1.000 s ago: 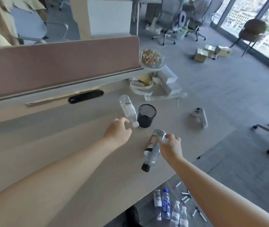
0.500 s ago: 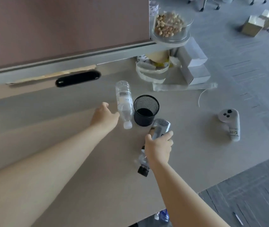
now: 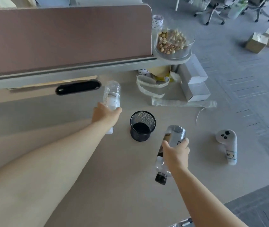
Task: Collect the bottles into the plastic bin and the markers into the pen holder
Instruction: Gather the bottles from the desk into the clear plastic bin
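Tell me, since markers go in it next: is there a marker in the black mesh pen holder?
No, the black mesh pen holder stands upright on the desk and only its dark bottom shows inside.

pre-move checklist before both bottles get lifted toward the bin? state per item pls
1. Left hand wrapped on the clear white-capped plastic bottle: ok.
2. Right hand closed on the clear black-capped plastic bottle: ok.
3. Black cap on: ok. White cap mostly hidden by the left hand: cannot tell.
4. Plastic bin located: not ok, not in view.
5. Black mesh pen holder upright, clear of both hands: ok.
6. White handheld controller beside the right hand, not touching: ok.
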{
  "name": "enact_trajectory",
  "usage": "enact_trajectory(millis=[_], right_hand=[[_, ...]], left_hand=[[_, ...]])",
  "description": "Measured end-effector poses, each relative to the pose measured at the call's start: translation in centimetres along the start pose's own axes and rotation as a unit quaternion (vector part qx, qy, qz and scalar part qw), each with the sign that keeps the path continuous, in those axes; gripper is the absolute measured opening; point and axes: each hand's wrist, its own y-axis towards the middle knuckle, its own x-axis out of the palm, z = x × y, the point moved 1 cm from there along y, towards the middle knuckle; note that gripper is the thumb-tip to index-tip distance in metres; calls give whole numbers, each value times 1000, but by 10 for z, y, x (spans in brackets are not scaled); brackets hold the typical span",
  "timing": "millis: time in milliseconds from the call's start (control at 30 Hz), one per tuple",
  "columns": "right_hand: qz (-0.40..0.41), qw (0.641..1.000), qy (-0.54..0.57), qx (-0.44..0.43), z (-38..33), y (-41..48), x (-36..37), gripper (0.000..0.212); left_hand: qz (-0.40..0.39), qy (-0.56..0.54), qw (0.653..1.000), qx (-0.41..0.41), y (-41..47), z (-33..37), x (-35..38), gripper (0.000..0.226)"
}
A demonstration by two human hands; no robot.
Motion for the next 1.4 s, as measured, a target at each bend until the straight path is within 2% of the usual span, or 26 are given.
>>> enact_trajectory(millis=[100,200,400,533,667,833,933,1000,1067,1133,1200,1233,1300,1333,1400], right_hand=[[13,1000,11,-23,-55,3,-21,69],[7,996,20,-89,-117,-15,-31,66],[-45,974,36,-218,-215,-106,19,68],[-138,951,41,-275,-248,-201,89,62],[-230,922,25,-311,-257,-308,164,64],[-332,882,16,-335,-246,-448,247,76],[-377,852,25,-364,-236,-522,281,73],[-401,836,32,-373,-229,-561,300,77],[-418,819,38,-392,-220,-592,319,64],[-415,815,45,-401,-209,-613,336,56],[-408,819,22,-402,-196,-630,351,75],[-409,817,7,-408,-187,-637,358,83],[-403,801,-10,-443,-167,-647,370,87],[-395,792,-16,-466,-156,-649,375,86],[-372,777,-12,-508,-136,-652,377,85]], left_hand=[[25,-4,999,44,0,25,-50,58],[47,-43,996,64,-7,43,-102,56],[95,-139,980,103,-31,16,-226,39],[168,-187,965,75,-38,-49,-328,37],[247,-214,945,16,-56,-148,-427,49],[272,-289,917,-46,-95,-285,-523,57],[290,-269,916,-63,-120,-355,-560,42],[281,-240,926,-82,-134,-397,-570,26],[260,-204,936,-121,-152,-437,-569,32],[153,-203,953,-167,-172,-471,-559,48],[3,-146,969,-200,-191,-495,-545,70],[-33,-103,972,-206,-195,-506,-540,82],[-24,-57,979,-194,-198,-516,-535,92],[-6,-57,983,-175,-198,-515,-536,84],[37,-64,989,-132,-194,-511,-544,47]])
